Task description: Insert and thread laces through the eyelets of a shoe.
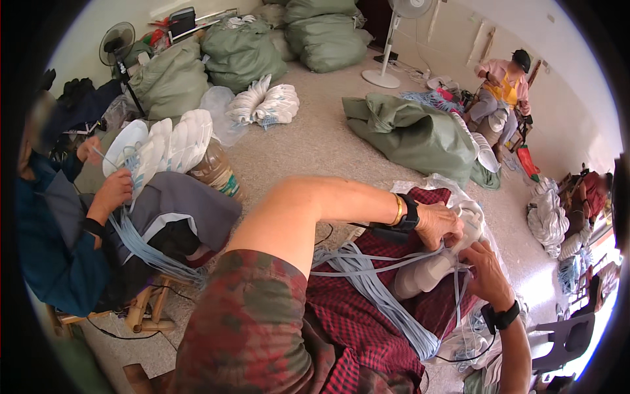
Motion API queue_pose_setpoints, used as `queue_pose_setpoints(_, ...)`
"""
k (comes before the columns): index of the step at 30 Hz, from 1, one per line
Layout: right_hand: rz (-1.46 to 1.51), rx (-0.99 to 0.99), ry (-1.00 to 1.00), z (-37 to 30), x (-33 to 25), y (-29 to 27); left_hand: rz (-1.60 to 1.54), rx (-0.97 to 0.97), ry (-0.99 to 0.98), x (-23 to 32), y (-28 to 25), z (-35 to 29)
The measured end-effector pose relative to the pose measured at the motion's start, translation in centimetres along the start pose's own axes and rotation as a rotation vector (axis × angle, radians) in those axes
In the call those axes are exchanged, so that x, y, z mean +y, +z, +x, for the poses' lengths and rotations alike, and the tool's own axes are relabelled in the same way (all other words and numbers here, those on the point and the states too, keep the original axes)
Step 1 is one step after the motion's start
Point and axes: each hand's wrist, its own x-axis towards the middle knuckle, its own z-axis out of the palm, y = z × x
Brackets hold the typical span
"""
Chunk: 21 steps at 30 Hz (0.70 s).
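Note:
A white shoe upper [426, 272] lies over my lap, and another white piece [469, 220] shows just beyond my fingers. My left hand [441, 225] is closed in a pinch on a light blue lace [394, 265] at the upper. From the other side, my right hand [487, 276] bends its fingers round the upper's edge, its fingertips partly hidden. Loose lace ends hang below that hand. A thick bundle of light blue laces [384, 299] is draped across the red and black checked cloth [341, 308] on my lap.
At left a seated co-worker's hands [115, 190] handle laces beside a stack of white uppers [174, 148]. A green sack [413, 134] lies on the floor ahead. Behind it stands a white fan [387, 72]. A grey plastic chair [561, 341] is at right.

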Motion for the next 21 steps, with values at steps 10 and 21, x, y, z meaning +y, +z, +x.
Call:
queue_pose_setpoints(10,0.077,-0.003,0.161,1.1,-0.3,1.6,-0.099,-0.424,-0.099,-1.5,-0.2,3.7)
queue_pose_setpoints(21,0.001,0.042,0.228,1.9,1.0,2.5,0.062,-0.014,-0.240,1.4,0.8,3.0)
